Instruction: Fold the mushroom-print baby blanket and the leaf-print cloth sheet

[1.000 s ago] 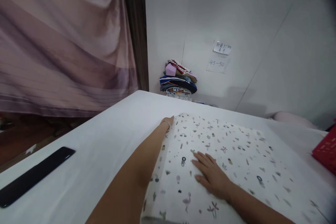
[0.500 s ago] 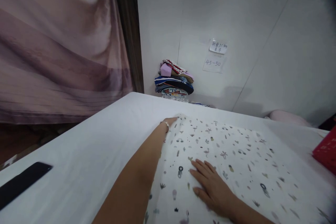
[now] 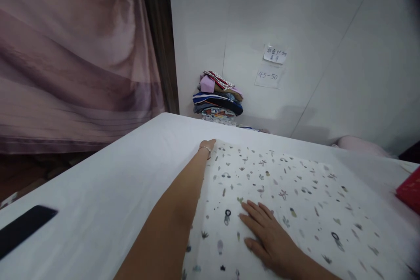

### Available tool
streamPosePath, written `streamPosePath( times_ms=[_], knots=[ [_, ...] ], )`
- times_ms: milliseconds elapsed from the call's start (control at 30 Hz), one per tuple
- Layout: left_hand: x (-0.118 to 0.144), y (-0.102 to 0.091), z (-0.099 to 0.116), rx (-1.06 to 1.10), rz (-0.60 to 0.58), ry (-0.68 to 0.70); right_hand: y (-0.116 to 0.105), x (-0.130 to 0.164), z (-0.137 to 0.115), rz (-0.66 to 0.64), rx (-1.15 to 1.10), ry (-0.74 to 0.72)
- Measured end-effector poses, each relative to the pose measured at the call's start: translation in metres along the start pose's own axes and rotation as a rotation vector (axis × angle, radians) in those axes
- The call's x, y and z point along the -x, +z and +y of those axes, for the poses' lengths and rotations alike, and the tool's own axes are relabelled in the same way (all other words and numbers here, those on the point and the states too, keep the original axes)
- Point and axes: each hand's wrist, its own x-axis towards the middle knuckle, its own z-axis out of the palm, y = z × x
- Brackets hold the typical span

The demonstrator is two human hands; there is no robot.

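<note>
A white cloth point(image 3: 275, 179) printed with small plants, birds and rainbows lies spread over the white table. At its far left corner is my left hand point(image 3: 208, 144), a bracelet on the wrist; its fingers are closed on that corner, though the fingertips are partly hidden. My right hand point(image 3: 265, 232) rests palm down on the middle of the cloth, fingers stretched out and holding nothing.
The white table point(image 3: 131, 166) carries a dark flat object point(image 3: 26, 229) at left and a red item point(image 3: 410, 192) at right. Behind stand a stack of folded fabrics point(image 3: 218, 96) and a wall with paper signs point(image 3: 269, 76). A pink curtain point(image 3: 75, 61) hangs left.
My left hand has shifted slightly outward to the left, and the cloth's far left corner now lies flatter and straighter. The right hand stays flat on the cloth.
</note>
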Motion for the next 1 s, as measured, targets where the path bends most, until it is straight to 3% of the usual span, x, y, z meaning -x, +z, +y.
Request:
streamPosePath(
  times_ms=[167, 367, 567, 700, 833, 933, 1000],
  knots=[
    [-0.014, 0.005, 0.017, -0.007, -0.024, -0.13, 0.002, 0.001, 0.0, 0.03, -0.005, -0.008],
    [-0.008, 0.007, 0.014, -0.105, 0.067, 0.0, 0.001, 0.0, -0.001, -0.016, -0.026, 0.012],
    [-0.003, -0.01, 0.013, -0.191, 0.062, 0.073, -0.007, -0.002, -0.005, -0.017, -0.043, 0.006],
    [0.032, -0.02, 0.006, -0.27, 0.026, 0.286, -0.006, -0.003, -0.004, -0.029, -0.056, 0.001],
    [0.084, -0.014, -0.025, -0.51, -0.09, 0.619, -0.006, -0.004, -0.004, -0.049, -0.063, 0.008],
    [0.101, -0.009, -0.042, -0.605, -0.228, 0.619, -0.006, -0.004, -0.005, -0.039, -0.054, 0.016],
    [0.102, -0.009, -0.04, -0.644, -0.267, 0.58, -0.006, -0.006, -0.006, -0.045, -0.049, 0.029]
  ],
)
